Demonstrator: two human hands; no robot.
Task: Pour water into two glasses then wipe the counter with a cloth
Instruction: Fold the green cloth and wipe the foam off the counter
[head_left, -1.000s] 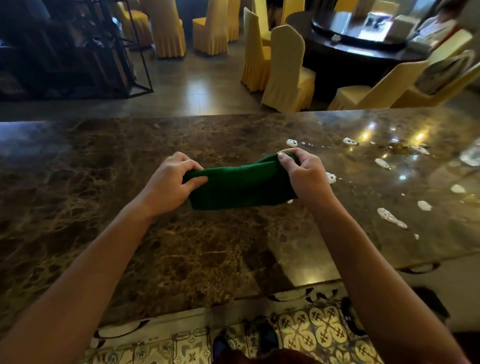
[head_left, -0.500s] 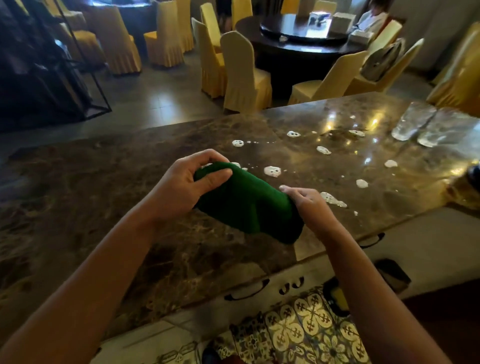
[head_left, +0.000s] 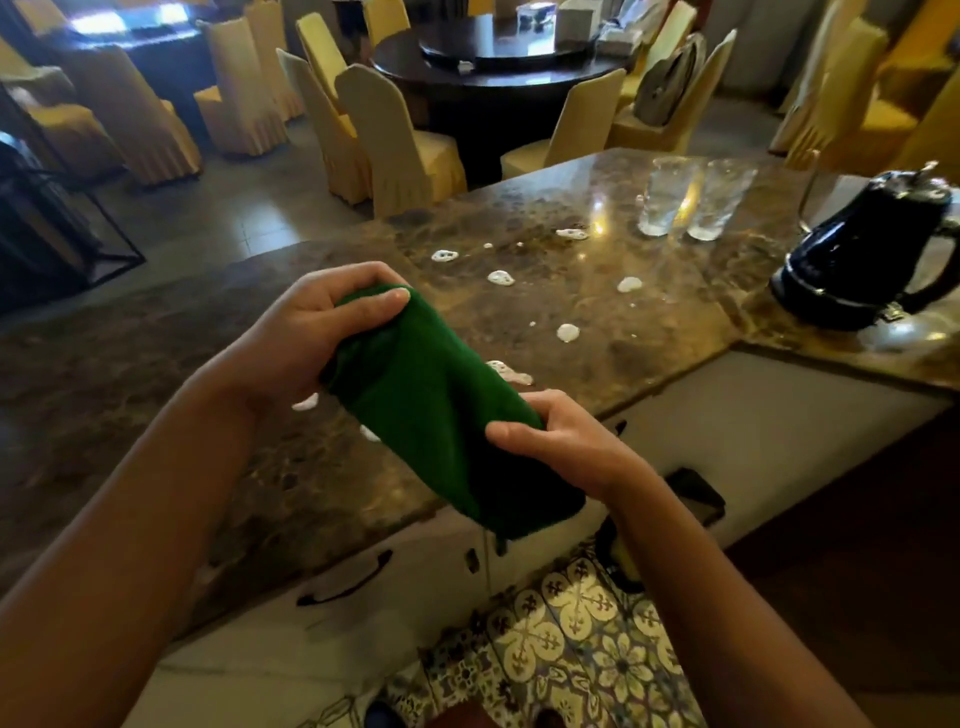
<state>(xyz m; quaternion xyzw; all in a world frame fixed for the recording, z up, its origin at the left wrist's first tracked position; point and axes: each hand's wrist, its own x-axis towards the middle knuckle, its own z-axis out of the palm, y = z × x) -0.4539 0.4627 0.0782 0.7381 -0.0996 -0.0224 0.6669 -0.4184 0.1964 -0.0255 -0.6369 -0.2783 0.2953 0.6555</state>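
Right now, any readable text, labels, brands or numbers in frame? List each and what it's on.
None readable.
Dark blue electric kettle: no legible brand or marking.
Two clear drinking glasses: plain, no print.
Folded green cloth, held by left hand and right hand: no tag visible.
Brown marble counter: only water droplets, no signs.
Items on the far round dark table: too small and blurred to read.
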